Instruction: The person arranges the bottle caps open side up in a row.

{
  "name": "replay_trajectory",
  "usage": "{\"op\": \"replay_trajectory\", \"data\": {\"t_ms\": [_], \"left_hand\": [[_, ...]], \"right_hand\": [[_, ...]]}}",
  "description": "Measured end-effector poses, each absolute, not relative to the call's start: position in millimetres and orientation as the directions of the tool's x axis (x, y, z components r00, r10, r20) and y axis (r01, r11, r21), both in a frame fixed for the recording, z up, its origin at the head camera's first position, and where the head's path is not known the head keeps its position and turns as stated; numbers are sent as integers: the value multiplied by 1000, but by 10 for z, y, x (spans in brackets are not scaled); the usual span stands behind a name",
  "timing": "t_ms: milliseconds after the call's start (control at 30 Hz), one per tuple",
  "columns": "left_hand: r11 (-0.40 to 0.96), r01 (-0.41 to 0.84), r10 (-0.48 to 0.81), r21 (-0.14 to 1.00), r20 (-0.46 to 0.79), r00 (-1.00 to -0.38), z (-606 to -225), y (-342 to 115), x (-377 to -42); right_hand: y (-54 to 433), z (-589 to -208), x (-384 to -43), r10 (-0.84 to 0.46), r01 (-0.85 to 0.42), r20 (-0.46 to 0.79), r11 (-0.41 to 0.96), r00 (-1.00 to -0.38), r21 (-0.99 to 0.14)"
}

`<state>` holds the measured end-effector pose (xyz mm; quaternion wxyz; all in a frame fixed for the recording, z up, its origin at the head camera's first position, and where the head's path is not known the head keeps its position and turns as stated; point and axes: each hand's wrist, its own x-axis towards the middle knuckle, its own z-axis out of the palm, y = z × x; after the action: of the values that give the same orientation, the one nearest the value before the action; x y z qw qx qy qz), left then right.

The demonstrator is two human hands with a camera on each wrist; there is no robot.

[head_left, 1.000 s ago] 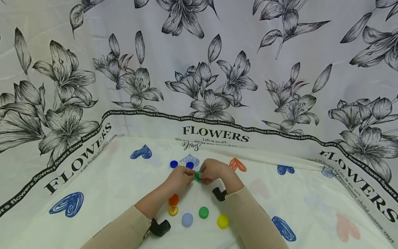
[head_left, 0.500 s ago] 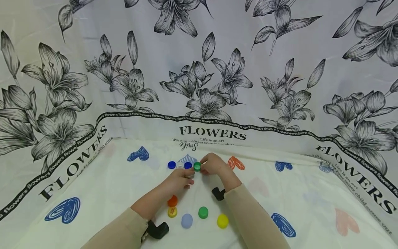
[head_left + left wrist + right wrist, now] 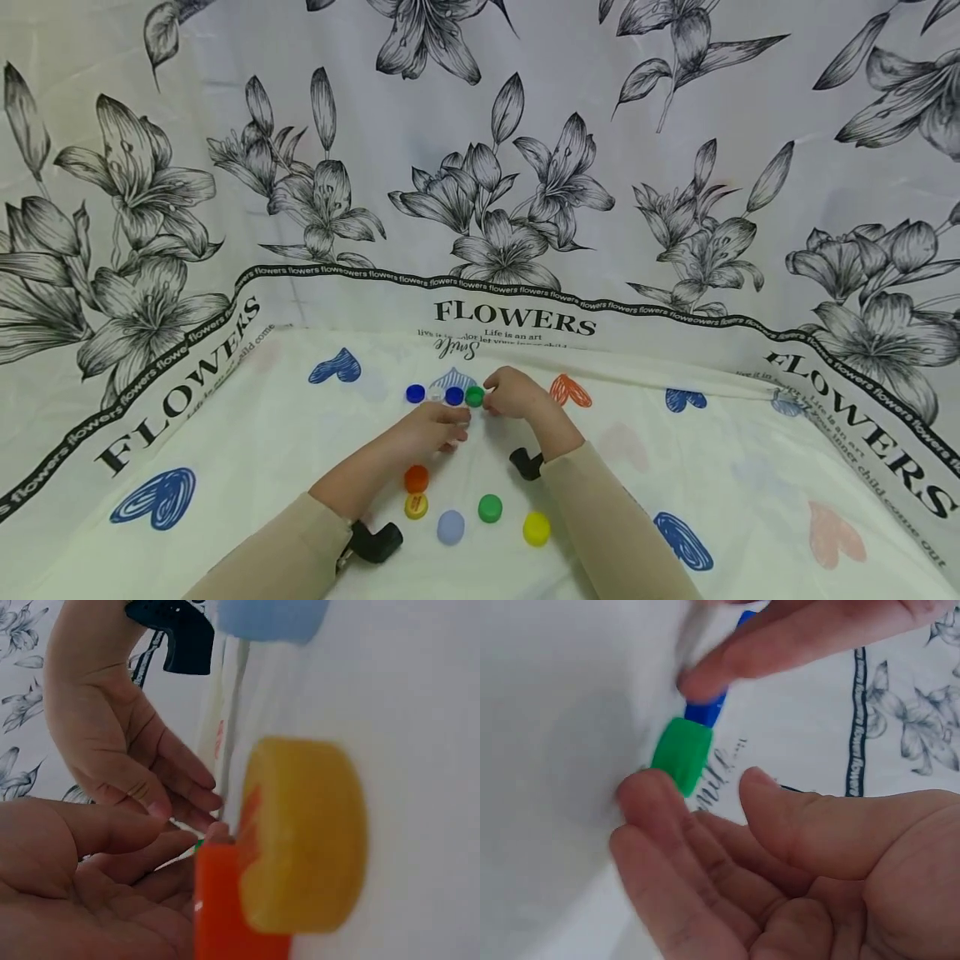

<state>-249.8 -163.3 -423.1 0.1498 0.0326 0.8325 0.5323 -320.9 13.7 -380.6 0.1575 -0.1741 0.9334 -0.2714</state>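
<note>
A green bottle cap [image 3: 474, 396] lies at the right end of a short row, beside a blue cap [image 3: 453, 396]. A pale clear cap [image 3: 436, 392] and another blue cap [image 3: 415, 393] continue the row leftward. My right hand [image 3: 516, 395] is just right of the green cap, its fingers loosely bent; in the right wrist view a fingertip [image 3: 652, 791] is at the cap's edge, thumb away from it. My left hand [image 3: 429, 429] stays just in front of the row with loose fingers, holding nothing visible. It partly covers the table there.
Nearer lie an orange cap [image 3: 416, 478], a yellow cap with red print [image 3: 416, 505], a light blue cap [image 3: 451, 527], a second green cap [image 3: 490, 508] and a bright yellow cap [image 3: 536, 529]. A flower-printed curtain [image 3: 510, 208] stands behind the heart-printed cloth [image 3: 262, 467].
A second ago the fingers of both hands held the green cap in front of the row. It moved away from me to the row's right end, and the fingers have loosened from it.
</note>
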Motion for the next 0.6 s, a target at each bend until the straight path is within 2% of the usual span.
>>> {"op": "replay_trajectory", "data": {"t_ms": [133,233,367,433,500,600], "left_hand": [[567,-25,263,823,-209,-942,-4081,-1804,-2465],[714,31,275,699,-240,-931,-3950,-1920,-2396],[873,54,258,484,-366,-894,-3814,-1971,-2273],[903,69,261,423,-415,-872,-3789,-1965,-2227],[914,77,265,399,-440,-858,-3785,-1950,-2199],[895,98,286,435,-394,-873,-3824,-1914,-2222]], "right_hand": [[126,-3733,-3133,-414,-281,-184,824,-892,-492],[98,-3680,-3056,-438,-308,-199,829,-877,-466],[75,-3637,-2972,-472,-341,-248,836,-846,-430],[68,-3648,-2942,-487,-360,-288,845,-825,-397],[61,-3683,-2919,-503,-381,-330,847,-798,-371],[44,-3722,-2886,-522,-400,-383,845,-762,-356]]}}
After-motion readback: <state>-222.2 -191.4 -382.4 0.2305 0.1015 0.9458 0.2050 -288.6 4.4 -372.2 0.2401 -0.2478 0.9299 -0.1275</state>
